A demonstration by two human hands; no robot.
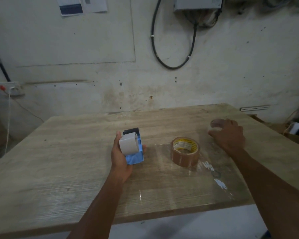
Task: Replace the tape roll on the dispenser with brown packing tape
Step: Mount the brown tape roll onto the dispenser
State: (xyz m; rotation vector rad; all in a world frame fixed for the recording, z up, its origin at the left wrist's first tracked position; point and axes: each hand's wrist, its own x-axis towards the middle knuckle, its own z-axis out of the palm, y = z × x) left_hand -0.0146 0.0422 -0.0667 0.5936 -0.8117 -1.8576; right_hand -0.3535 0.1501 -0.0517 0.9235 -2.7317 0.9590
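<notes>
My left hand (118, 157) grips a tape dispenser (132, 147) with a white top part, a blue body and a dark front end, held just above the table. A roll of brown packing tape (185, 151) with a yellow-and-white label inside its core lies flat on the wooden table (59, 161), to the right of the dispenser. Further right and back, my right hand (229, 135) rests on the table with its fingers closed around a small roll (216, 123), brownish on its top face. Most of that roll is hidden by the fingers.
A strip of shiny clear film (212, 169) lies on the table in front of the brown roll. The table's near edge (162, 216) runs below my forearms. A wall with hanging black cables (173, 66) stands right behind the table.
</notes>
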